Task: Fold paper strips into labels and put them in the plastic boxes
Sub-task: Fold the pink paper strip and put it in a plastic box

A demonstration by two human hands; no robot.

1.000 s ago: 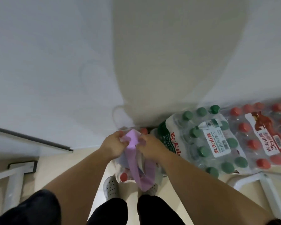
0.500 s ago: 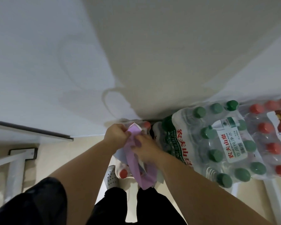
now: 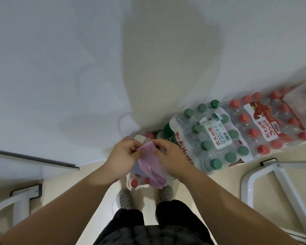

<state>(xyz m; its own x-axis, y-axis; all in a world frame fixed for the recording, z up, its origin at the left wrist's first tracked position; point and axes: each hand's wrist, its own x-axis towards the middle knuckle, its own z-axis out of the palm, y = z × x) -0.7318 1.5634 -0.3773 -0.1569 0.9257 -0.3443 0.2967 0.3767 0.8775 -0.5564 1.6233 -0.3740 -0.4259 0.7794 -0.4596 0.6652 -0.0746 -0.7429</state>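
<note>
Paper strip [image 3: 151,167] pinched at its top by left hand [image 3: 121,157] and right hand [image 3: 170,156].
Held in midair with nothing beneath, its fold could go crooked.

Centre of frame: left hand [image 3: 121,160] and right hand [image 3: 171,158] side by side, with the paper strip [image 3: 151,165] pinched between them and its length running down toward lower centre.

Directly beneath the hands: a small bottle pack [image 3: 137,183] on the floor [image 3: 224,181], in front of two shoes [image 3: 124,199].

Right of the hands: a nearer bottle pack [image 3: 207,138], then a farther bottle pack [image 3: 276,124] beside it, both against the wall [image 3: 60,68].

Lower right: one metal frame [image 3: 265,183]. Lower left: another frame [image 3: 16,200].
</note>
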